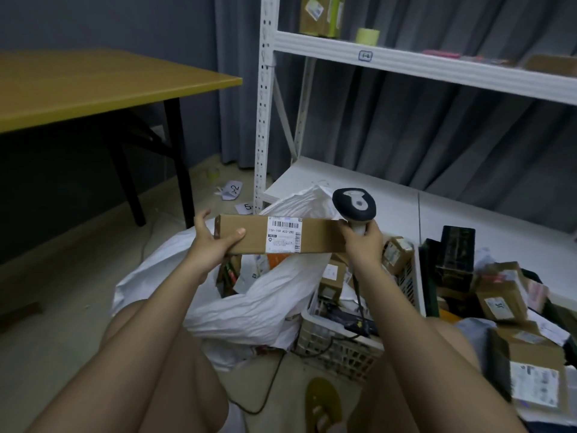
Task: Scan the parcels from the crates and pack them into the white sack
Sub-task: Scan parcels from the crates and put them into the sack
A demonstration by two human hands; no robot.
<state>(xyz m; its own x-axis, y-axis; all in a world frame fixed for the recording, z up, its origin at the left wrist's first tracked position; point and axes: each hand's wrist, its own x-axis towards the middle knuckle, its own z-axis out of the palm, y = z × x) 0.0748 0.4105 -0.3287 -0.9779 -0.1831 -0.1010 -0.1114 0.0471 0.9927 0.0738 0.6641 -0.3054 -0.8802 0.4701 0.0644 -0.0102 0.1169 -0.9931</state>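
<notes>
A long brown cardboard parcel (315,234) with a white barcode label hangs level above the open white sack (259,304). My left hand (212,242) grips its left end, thumb on the front face. My right hand (363,245) holds the handle of a black and grey barcode scanner (354,204) and touches the parcel's right end. The sack holds several parcels. A pale plastic crate (335,348) with small boxes stands right of the sack.
More boxes lie heaped at the right (502,295). A white metal shelf rack (265,120) rises behind the sack. A yellow-topped table (93,85) with black legs stands at the left. The scanner's cable (268,389) trails over the floor between my legs.
</notes>
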